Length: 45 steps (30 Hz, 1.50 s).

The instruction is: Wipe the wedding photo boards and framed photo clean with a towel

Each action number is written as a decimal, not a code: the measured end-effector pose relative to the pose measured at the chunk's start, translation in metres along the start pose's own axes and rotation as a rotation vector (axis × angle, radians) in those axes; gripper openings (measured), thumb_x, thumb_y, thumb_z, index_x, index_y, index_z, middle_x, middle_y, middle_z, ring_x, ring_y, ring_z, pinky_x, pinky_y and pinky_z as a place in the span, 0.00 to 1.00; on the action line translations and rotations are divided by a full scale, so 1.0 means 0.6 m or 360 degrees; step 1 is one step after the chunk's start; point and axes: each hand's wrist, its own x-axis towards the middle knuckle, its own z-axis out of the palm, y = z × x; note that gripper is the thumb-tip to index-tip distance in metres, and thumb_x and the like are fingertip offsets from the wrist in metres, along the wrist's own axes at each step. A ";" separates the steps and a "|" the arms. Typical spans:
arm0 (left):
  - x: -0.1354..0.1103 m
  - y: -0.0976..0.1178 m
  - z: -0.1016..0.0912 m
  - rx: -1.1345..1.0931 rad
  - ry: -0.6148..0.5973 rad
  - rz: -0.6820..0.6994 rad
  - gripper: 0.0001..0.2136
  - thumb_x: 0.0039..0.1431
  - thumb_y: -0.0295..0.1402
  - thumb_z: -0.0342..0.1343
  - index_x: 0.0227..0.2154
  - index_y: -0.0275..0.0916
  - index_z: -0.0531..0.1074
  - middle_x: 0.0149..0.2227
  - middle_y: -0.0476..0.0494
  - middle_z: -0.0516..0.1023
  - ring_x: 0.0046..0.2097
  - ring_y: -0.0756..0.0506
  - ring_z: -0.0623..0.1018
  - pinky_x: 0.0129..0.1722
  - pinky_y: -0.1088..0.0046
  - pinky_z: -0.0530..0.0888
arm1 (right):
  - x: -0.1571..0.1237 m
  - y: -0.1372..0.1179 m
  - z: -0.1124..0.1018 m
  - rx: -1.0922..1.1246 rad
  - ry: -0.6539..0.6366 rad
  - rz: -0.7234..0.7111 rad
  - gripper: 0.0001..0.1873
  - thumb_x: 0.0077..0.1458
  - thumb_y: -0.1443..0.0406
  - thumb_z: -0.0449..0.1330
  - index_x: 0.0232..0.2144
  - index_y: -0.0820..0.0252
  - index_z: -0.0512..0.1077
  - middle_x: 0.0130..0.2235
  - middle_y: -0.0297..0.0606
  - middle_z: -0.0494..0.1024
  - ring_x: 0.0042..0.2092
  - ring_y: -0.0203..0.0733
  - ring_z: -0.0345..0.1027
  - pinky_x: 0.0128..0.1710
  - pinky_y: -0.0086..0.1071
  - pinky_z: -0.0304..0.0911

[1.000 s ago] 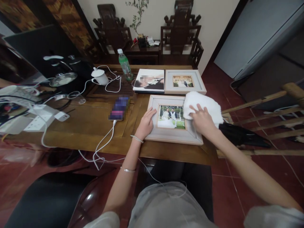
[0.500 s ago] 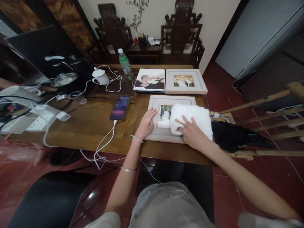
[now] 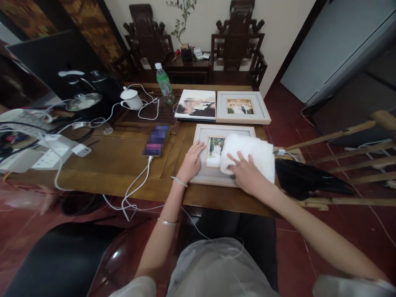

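A pale wooden picture frame [image 3: 204, 134] with a wedding photo lies flat near the front edge of the wooden table [image 3: 123, 161]. My left hand [image 3: 192, 161] rests flat on the frame's left side, fingers stretched out. My right hand [image 3: 244, 173] presses a folded white cloth [image 3: 252, 150] onto the right half of the frame, fingers spread on top of the cloth. The cloth hides most of the photo.
Behind lie a second framed photo [image 3: 243, 107] and a photo album [image 3: 196, 105]. A phone [image 3: 156, 140] on a white cable, a green bottle [image 3: 163, 84], a white cup [image 3: 131, 99], power strips [image 3: 52, 152] and a black umbrella [image 3: 303, 181] surround them.
My right hand has slid the white cloth leftward and toward me across the frame, covering most of the photo. The left hand has stayed on the frame's left side.
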 end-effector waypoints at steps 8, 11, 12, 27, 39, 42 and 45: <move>-0.002 0.008 -0.005 -0.0005 -0.0041 -0.0051 0.25 0.56 0.17 0.41 0.56 0.31 0.65 0.60 0.32 0.66 0.65 0.42 0.59 0.65 0.53 0.58 | -0.068 -0.083 -0.022 0.0271 -0.0108 -0.0416 0.26 0.47 0.78 0.50 0.46 0.60 0.75 0.65 0.40 0.57 0.65 0.65 0.47 0.56 0.63 0.55; -0.001 0.008 -0.006 -0.0019 -0.0056 -0.0050 0.25 0.57 0.17 0.41 0.57 0.33 0.64 0.60 0.34 0.66 0.66 0.42 0.59 0.65 0.53 0.58 | -0.015 -0.059 0.008 0.0246 0.0090 -0.0337 0.26 0.48 0.78 0.48 0.46 0.60 0.75 0.65 0.39 0.58 0.66 0.61 0.44 0.60 0.62 0.49; -0.001 0.008 -0.006 -0.0031 -0.0050 -0.0047 0.25 0.57 0.17 0.41 0.57 0.34 0.64 0.60 0.35 0.66 0.66 0.42 0.59 0.65 0.53 0.58 | 0.006 -0.040 0.016 0.0226 0.0153 -0.0311 0.26 0.48 0.78 0.49 0.45 0.60 0.76 0.65 0.39 0.59 0.66 0.59 0.45 0.61 0.61 0.48; -0.004 0.010 -0.004 -0.0081 -0.0016 -0.0093 0.26 0.57 0.17 0.41 0.58 0.36 0.64 0.60 0.35 0.66 0.66 0.42 0.59 0.64 0.52 0.58 | 0.053 0.014 0.011 0.0149 0.0113 -0.0161 0.30 0.46 0.80 0.47 0.49 0.63 0.74 0.67 0.43 0.53 0.67 0.68 0.35 0.59 0.71 0.40; -0.003 0.020 -0.013 -0.0142 0.0016 -0.0171 0.20 0.67 0.27 0.38 0.58 0.37 0.63 0.61 0.37 0.65 0.65 0.46 0.61 0.65 0.58 0.57 | 0.032 -0.053 0.015 0.0219 0.0121 -0.0387 0.26 0.52 0.77 0.46 0.48 0.60 0.74 0.67 0.38 0.54 0.67 0.62 0.39 0.60 0.66 0.45; -0.003 0.022 -0.014 -0.0142 0.0054 -0.0162 0.19 0.67 0.28 0.38 0.58 0.37 0.63 0.62 0.37 0.65 0.64 0.46 0.62 0.65 0.59 0.59 | 0.104 -0.022 0.023 0.0126 0.0260 -0.0196 0.27 0.53 0.78 0.45 0.50 0.61 0.72 0.68 0.38 0.50 0.68 0.63 0.34 0.60 0.69 0.38; -0.001 0.023 -0.013 -0.0123 0.0094 -0.0122 0.20 0.68 0.29 0.37 0.59 0.37 0.62 0.61 0.37 0.65 0.64 0.46 0.62 0.65 0.59 0.59 | 0.167 0.007 0.014 0.0063 0.0353 -0.0090 0.26 0.53 0.77 0.47 0.51 0.63 0.72 0.68 0.41 0.49 0.68 0.67 0.30 0.58 0.74 0.35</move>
